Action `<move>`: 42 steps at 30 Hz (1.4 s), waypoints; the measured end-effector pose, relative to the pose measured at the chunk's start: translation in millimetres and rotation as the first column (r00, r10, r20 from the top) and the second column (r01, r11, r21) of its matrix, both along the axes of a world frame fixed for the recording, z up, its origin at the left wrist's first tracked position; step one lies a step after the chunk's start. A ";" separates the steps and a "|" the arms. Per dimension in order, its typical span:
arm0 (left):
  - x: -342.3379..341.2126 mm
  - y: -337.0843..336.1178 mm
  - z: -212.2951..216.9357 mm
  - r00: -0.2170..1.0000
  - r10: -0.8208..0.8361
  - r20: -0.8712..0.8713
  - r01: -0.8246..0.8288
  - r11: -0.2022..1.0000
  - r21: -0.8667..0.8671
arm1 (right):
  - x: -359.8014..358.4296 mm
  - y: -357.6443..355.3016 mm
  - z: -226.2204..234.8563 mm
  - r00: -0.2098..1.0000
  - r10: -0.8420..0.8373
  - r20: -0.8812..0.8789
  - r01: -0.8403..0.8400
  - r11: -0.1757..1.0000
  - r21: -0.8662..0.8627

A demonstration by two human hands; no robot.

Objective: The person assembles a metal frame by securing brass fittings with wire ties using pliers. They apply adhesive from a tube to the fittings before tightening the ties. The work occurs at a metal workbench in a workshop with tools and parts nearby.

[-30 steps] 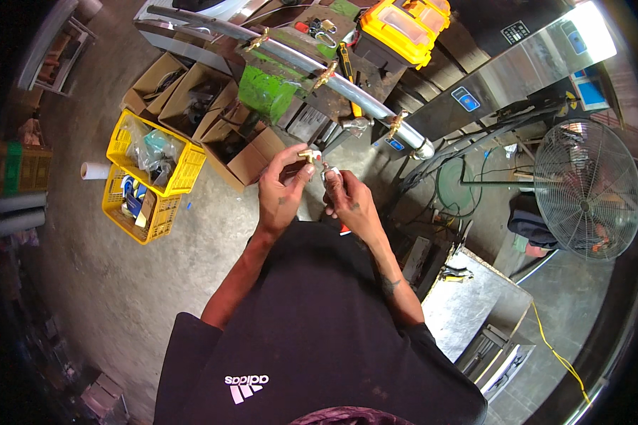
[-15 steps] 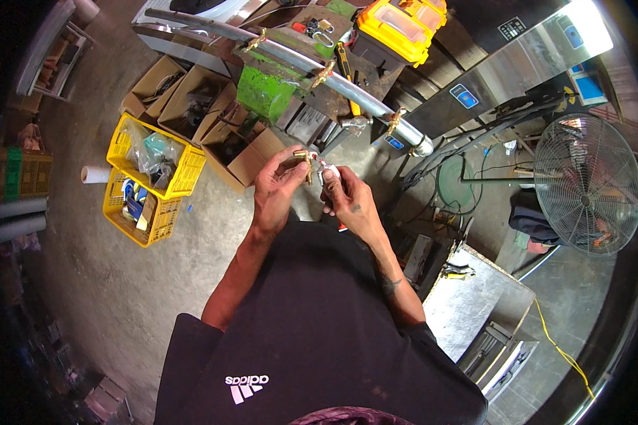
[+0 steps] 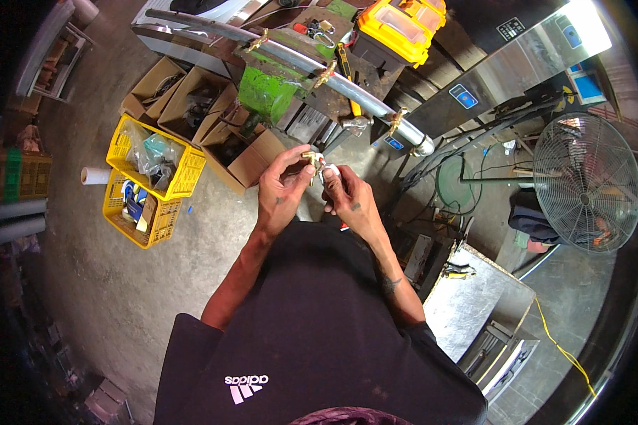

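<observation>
Brass fitting point(image 3: 308, 155), pinched in your left hand point(image 3: 278, 191), has turned over the last second, baring its stem near the pale piece point(image 3: 332, 171) your right hand point(image 3: 350, 201) grasps; both seem poised together, contact unclear.

The head view looks steeply down from the wearer's own head, through the left-hand lens of a side-by-side fisheye pair, with the black shirt point(image 3: 319, 297) nearest at 6 o'clock. Close below the lens, the left hand point(image 3: 280, 190) and right hand point(image 3: 351, 198) lie just above centre, toward 11 and 1 o'clock. Its wide circle, dark at the rim, reaches past the metal pipe point(image 3: 361, 98) at 12, the fan point(image 3: 581, 205) at 3 and yellow crates point(image 3: 184, 170) near 10.
</observation>
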State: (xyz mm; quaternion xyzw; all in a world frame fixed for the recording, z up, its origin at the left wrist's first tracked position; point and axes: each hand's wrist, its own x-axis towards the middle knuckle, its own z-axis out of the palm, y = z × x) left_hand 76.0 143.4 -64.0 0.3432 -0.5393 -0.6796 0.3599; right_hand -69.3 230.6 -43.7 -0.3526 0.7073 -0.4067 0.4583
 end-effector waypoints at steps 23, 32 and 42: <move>7.9 -8.0 -1.2 0.996 -0.019 -0.082 0.034 0.982 0.186 | 8.7 -2.3 2.4 0.992 -0.041 -0.122 0.028 0.994 -0.103; 10.0 -6.5 5.0 0.997 -0.023 -0.069 0.034 0.985 0.167 | 2.4 2.5 -16.1 0.972 0.063 -0.227 -0.056 0.998 0.037; 12.0 -8.6 -12.7 0.937 0.047 -0.347 0.144 0.851 0.506 | 4.1 5.4 -6.1 0.977 -0.082 -0.199 0.067 0.994 -0.083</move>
